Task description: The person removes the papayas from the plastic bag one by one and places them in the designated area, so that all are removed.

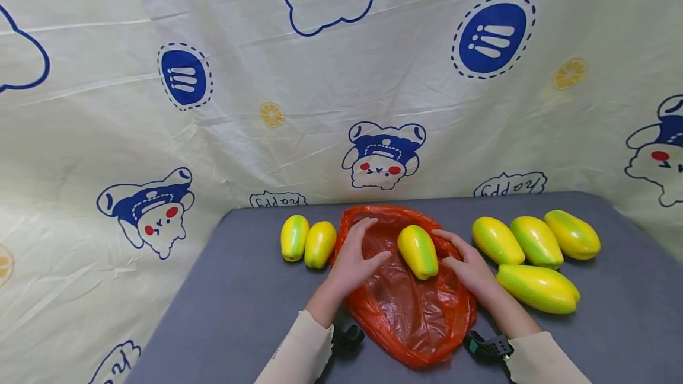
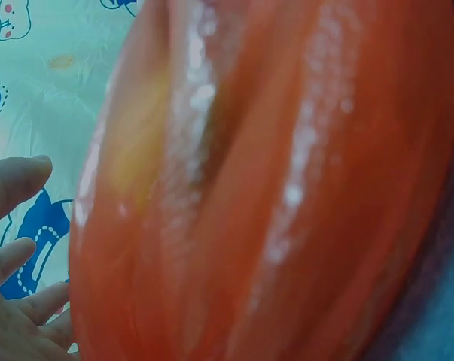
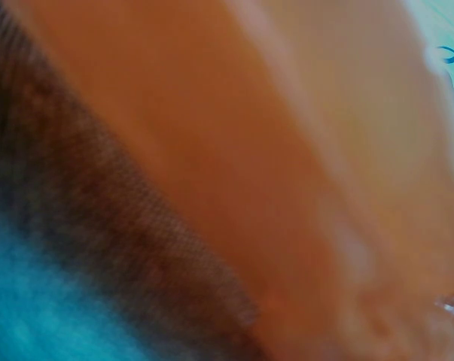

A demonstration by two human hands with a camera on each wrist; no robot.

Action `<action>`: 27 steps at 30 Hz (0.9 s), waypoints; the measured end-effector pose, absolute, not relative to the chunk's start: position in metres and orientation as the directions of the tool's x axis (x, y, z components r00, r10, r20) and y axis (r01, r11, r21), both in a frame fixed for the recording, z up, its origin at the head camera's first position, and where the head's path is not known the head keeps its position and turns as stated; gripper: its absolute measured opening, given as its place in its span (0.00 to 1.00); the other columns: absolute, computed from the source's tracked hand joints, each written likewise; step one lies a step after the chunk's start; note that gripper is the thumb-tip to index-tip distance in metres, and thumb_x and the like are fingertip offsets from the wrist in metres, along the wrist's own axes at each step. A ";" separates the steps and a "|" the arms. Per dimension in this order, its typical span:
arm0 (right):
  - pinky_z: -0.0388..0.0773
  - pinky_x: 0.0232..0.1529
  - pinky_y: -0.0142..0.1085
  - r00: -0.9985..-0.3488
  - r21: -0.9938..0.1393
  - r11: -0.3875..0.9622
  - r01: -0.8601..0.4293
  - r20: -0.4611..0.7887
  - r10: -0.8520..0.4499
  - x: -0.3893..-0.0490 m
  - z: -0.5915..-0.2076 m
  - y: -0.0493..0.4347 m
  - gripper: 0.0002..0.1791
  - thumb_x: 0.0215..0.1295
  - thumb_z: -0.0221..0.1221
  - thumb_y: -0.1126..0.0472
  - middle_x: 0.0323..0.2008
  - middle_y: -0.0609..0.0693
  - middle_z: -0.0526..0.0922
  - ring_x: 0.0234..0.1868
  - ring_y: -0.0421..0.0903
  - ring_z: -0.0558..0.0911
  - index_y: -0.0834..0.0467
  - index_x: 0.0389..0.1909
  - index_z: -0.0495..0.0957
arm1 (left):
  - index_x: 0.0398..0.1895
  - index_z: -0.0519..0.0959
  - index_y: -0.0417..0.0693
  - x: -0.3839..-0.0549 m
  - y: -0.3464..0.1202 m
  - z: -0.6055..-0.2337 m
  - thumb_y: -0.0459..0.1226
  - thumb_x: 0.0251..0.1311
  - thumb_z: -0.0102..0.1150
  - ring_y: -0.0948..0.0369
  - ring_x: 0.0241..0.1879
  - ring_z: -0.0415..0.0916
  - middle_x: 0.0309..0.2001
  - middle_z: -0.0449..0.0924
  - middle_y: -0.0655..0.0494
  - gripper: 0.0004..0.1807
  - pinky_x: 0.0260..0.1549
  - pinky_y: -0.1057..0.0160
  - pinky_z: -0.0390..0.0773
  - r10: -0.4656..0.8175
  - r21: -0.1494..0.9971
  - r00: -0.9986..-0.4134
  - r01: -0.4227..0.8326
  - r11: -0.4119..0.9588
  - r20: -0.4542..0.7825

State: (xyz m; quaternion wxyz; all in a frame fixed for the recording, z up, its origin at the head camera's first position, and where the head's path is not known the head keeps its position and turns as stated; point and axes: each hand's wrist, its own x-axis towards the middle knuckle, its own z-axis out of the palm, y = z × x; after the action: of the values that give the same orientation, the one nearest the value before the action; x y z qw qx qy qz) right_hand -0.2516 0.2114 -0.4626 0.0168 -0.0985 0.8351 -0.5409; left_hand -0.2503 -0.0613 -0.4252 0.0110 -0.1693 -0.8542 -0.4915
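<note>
A red plastic bag [image 1: 395, 319] lies spread with its mouth wide on the grey table. Inside it rests a yellow papaya with a green streak [image 1: 418, 252]. My left hand [image 1: 354, 259] is over the bag's left side, thumb and fingers apart and holding nothing; the left wrist view shows these spread fingers [image 2: 16, 256] beside the red film. On the other side, my right hand [image 1: 472, 265] reaches over the bag's right rim, fingers extended close to the papaya. Whether they touch it cannot be told. Blurred bag film fills most of the right wrist view.
Two papayas [image 1: 320, 245] stand left of the bag. To the right lies a group of several more, the nearest papaya [image 1: 539, 289] lying sideways beside my right forearm. A printed cloth [image 1: 229, 153] hangs behind the table [image 1: 224, 313].
</note>
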 end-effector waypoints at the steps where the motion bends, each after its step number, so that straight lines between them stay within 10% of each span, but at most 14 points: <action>1: 0.83 0.55 0.47 -0.980 -0.909 0.392 -0.145 0.078 -0.183 -0.251 -0.462 0.212 0.34 0.70 0.52 0.65 0.74 0.63 0.61 0.65 0.62 0.71 0.49 0.76 0.58 | 0.74 0.58 0.71 -0.250 -0.060 -0.425 0.47 0.61 0.67 0.50 0.73 0.60 0.77 0.56 0.61 0.40 0.64 0.39 0.71 0.280 0.837 -0.943 0.297 0.460 0.181; 27: 0.83 0.53 0.48 -0.980 -0.922 0.363 -0.135 0.070 -0.187 -0.249 -0.463 0.214 0.34 0.70 0.52 0.65 0.75 0.63 0.60 0.66 0.64 0.71 0.49 0.75 0.58 | 0.76 0.54 0.67 -0.258 -0.026 -0.430 0.50 0.58 0.69 0.54 0.76 0.56 0.79 0.51 0.60 0.46 0.68 0.42 0.68 0.372 0.786 -0.919 0.324 0.526 0.130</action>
State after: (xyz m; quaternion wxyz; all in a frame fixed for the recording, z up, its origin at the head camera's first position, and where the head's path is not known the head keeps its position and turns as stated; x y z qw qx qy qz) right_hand -0.2494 0.2141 -0.4629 0.0236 -0.0976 0.8252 -0.5558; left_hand -0.2583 -0.0255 -0.4297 -0.0267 -0.1992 -0.8731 -0.4442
